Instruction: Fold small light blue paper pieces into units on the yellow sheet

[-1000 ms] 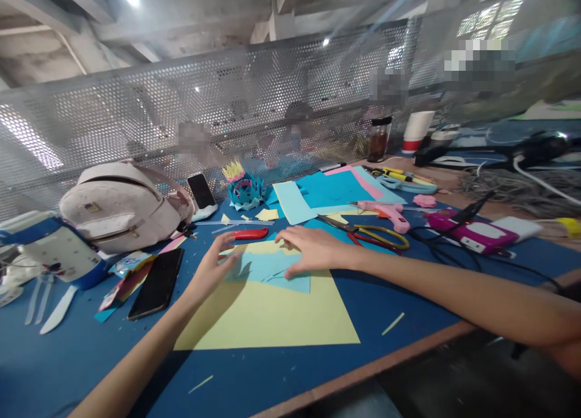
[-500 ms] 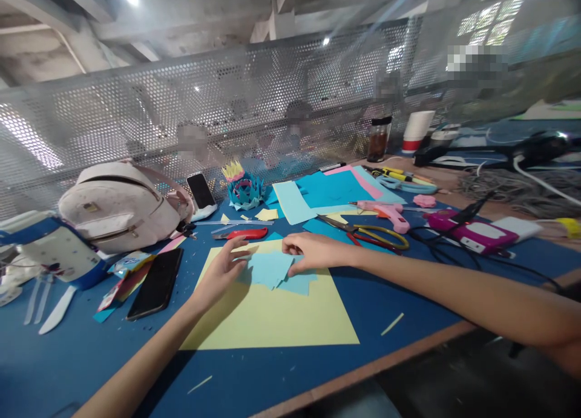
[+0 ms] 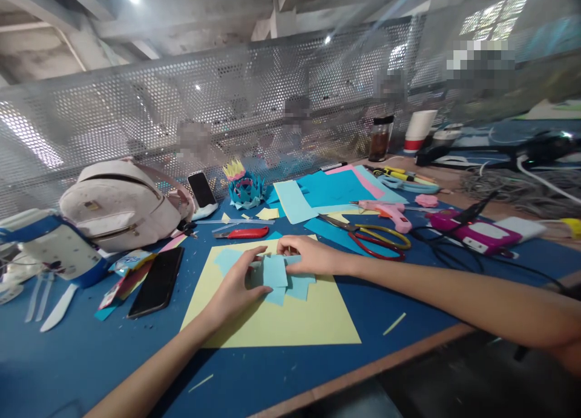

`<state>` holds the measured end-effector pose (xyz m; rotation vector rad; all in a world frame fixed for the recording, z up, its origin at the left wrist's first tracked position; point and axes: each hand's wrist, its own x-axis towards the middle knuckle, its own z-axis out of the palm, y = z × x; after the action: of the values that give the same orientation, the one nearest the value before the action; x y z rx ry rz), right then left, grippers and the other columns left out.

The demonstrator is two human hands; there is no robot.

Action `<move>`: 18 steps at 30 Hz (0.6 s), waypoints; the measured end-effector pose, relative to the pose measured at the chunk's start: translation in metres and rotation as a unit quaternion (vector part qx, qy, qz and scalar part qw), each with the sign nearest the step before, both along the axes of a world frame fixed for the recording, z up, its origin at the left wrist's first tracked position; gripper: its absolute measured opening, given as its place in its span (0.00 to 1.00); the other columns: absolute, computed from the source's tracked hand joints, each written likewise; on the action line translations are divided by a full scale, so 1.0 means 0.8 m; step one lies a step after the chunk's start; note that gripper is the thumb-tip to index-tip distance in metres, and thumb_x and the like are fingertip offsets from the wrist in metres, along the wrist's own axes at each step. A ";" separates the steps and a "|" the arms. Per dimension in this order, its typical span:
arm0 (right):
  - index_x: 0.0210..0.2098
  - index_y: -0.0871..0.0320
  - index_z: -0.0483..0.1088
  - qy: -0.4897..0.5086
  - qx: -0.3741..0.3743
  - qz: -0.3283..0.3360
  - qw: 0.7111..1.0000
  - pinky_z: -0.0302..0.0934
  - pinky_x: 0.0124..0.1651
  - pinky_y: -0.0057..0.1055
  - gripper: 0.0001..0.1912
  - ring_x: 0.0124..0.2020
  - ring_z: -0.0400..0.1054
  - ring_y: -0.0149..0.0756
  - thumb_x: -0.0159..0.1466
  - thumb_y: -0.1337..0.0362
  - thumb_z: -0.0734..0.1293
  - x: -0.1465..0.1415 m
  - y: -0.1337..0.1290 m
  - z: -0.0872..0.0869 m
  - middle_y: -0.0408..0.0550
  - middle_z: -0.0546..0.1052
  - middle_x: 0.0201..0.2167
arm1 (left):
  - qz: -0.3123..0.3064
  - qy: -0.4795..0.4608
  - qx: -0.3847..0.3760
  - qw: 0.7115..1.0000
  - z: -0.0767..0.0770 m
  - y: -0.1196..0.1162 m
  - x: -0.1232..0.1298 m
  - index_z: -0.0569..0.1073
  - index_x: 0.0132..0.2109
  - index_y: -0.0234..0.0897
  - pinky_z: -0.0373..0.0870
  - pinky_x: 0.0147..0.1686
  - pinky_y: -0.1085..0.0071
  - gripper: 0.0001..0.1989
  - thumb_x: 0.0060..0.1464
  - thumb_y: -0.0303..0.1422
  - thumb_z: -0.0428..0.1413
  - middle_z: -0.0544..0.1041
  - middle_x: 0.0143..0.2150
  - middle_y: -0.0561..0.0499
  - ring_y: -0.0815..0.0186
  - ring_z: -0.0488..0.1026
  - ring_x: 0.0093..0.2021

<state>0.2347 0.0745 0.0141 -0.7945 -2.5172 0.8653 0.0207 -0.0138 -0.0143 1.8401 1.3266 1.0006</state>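
Light blue paper squares [image 3: 275,271] lie loosely stacked and overlapping over a pale yellow sheet [image 3: 281,327]. My left hand [image 3: 238,284] curves around the stack's left side, thumb at the lower edge and fingers at the upper edge. From the right, my right hand [image 3: 305,256] pinches the upper right part of the squares, its curled fingers partly hiding the paper. Another light blue piece [image 3: 226,259] shows behind my left fingers. Just beyond the yellow sheet lies a red utility knife [image 3: 245,233]. Scissors [image 3: 363,235] with red and yellow handles rest past my right wrist.
On the left are a phone [image 3: 157,282], a pale backpack [image 3: 120,206] and a white plastic knife [image 3: 59,309]. A blue paper flower [image 3: 246,189] stands at the back. To the right are a pink glue gun [image 3: 393,214], a magenta device [image 3: 474,231] with cables, and a lidded bottle [image 3: 380,138].
My left hand has moved right and closed around the light blue squares, which have shifted. My right hand has moved slightly left.
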 end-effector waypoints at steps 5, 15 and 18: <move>0.37 0.58 0.69 0.044 -0.018 0.015 0.999 0.57 0.37 0.28 0.09 0.35 0.64 0.35 0.58 0.62 0.69 -0.001 0.001 -0.002 0.46 0.72 0.36 | -0.006 0.027 0.018 0.999 0.003 -0.001 -0.001 0.68 0.60 0.46 0.63 0.57 0.61 0.32 0.48 0.24 0.63 0.69 0.60 0.45 0.54 0.66 0.58; 0.45 0.58 0.71 0.094 -0.046 -0.007 0.994 0.59 0.38 0.27 0.16 0.36 0.68 0.35 0.57 0.72 0.65 0.002 0.006 -0.010 0.44 0.75 0.35 | 0.000 0.064 0.030 0.998 0.015 -0.003 -0.003 0.74 0.53 0.44 0.65 0.42 0.68 0.23 0.48 0.26 0.63 0.71 0.49 0.48 0.61 0.67 0.42; 0.44 0.59 0.71 0.110 -0.049 -0.008 0.993 0.59 0.39 0.28 0.14 0.37 0.69 0.35 0.58 0.72 0.65 0.000 0.009 -0.012 0.45 0.76 0.35 | 0.000 0.065 0.031 0.997 0.014 -0.003 -0.004 0.74 0.52 0.44 0.65 0.42 0.68 0.22 0.49 0.26 0.62 0.72 0.47 0.49 0.62 0.67 0.40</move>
<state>0.2348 0.0815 0.0042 -0.7053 -2.2886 1.0178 0.0176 -0.0159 -0.0031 1.9812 1.3843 0.9455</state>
